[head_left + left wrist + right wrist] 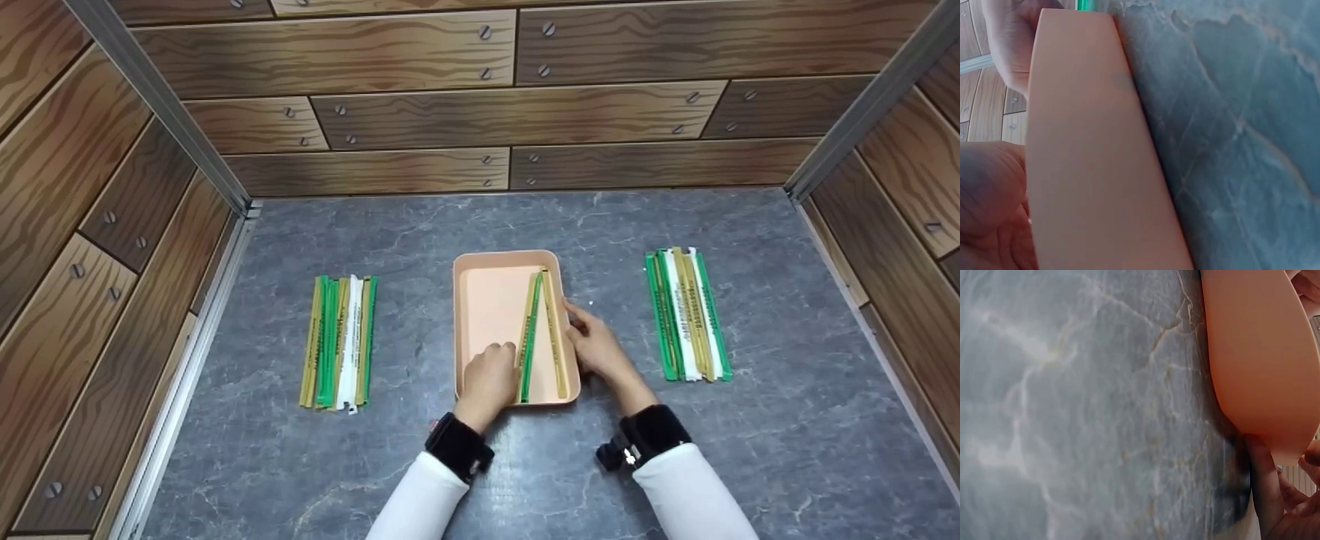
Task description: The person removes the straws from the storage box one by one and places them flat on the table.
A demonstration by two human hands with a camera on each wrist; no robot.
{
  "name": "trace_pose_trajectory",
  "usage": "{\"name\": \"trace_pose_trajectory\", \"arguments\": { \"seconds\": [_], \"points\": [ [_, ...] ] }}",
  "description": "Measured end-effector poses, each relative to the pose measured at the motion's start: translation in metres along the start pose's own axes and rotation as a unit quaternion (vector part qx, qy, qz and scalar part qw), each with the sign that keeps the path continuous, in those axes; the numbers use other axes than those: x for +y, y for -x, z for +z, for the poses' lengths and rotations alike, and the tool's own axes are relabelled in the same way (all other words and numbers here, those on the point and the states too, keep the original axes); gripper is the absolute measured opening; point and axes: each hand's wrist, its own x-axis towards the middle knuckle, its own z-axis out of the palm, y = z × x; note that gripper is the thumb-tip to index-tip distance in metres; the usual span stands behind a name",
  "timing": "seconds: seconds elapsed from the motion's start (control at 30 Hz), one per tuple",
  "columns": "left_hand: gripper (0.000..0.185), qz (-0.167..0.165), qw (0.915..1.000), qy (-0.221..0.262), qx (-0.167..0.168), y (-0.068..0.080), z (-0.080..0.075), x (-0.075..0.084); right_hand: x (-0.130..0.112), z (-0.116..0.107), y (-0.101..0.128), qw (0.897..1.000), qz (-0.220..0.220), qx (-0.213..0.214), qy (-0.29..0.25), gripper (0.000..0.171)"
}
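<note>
A shallow peach tray (495,296) sits mid-table with several long, thin printed packets. One green packet (531,337) leans beside gold ones, and another gold packet (555,337) lies along the tray's right side. My left hand (491,371) is over the tray's near left part, knuckles up and fingers bent, right beside the leaning packets. Its fingertips are hidden, so whether they pinch anything does not show. My right hand (600,349) grips the tray's right wall, with a finger (1266,478) against the outside in the right wrist view.
On the table left of the tray lies a bundle of green, gold and white packets (341,341). A similar bundle (688,315) lies to the right. Wood-patterned walls (420,112) surround the grey marbled table (405,457).
</note>
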Motion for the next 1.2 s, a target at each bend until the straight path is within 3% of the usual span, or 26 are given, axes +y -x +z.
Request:
{"name": "trace_pose_trajectory", "arguments": {
  "seconds": [0.47, 0.73, 0.93, 1.2],
  "points": [
    [0.004, -0.009, 0.9999, -0.006, 0.006, -0.0039, 0.0053, 0.0031, 0.0021, -0.0015, -0.001, 1.0, -0.001, -0.002, -0.005, 0.052],
    [0.01, -0.038, 0.9959, -0.079, 0.022, -0.0029, 0.0037, 0.0022, 0.0009, -0.0006, -0.0011, 1.0, 0.011, -0.008, -0.005, 0.053],
    [0.009, -0.029, 0.9911, -0.125, 0.036, -0.0023, 0.0029, -0.0008, 0.0004, -0.0003, -0.0009, 1.0, 0.002, 0.002, 0.01, 0.052],
    [0.01, -0.033, 0.9936, -0.101, 0.038, -0.0002, -0.0018, -0.006, 0.001, 0.0002, -0.0013, 1.0, 0.004, 0.003, 0.016, 0.052]
  ]
}}
